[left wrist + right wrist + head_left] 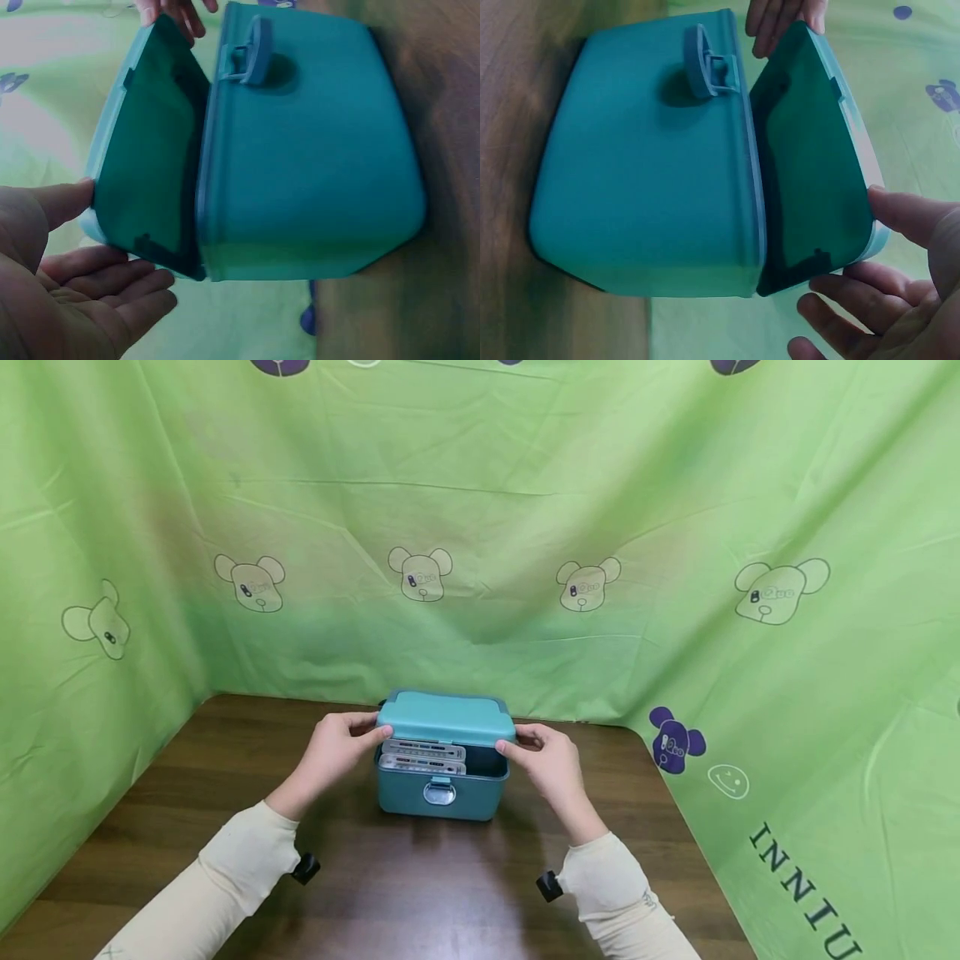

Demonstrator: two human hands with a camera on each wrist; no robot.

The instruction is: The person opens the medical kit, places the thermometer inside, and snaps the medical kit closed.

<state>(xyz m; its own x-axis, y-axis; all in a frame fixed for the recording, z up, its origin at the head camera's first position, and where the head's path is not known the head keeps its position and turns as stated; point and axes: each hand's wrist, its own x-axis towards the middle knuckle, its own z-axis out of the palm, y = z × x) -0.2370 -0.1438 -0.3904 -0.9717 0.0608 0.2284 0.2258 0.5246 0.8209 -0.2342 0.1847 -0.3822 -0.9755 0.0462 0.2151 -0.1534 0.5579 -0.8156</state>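
A teal storage box [450, 802] stands on the table with its hinged lid [446, 717] tilted partway up. Gripping the lid's left end, my left hand [332, 749] has its thumb on the front edge and its fingers beneath. My right hand [552, 763] holds the opposite end the same way. Inside the box, two flat, clear cases [422, 765] with small coloured markings stand on edge towards the left; what they contain is too small to tell. On the box's front hangs a latch [259, 51], unfastened from the lid.
The brown wooden table [420, 893] carries the box near its back edge. Green cloth [495, 510] printed with bear heads hangs behind and along both sides. Each wrist wears a small black device [305, 868].
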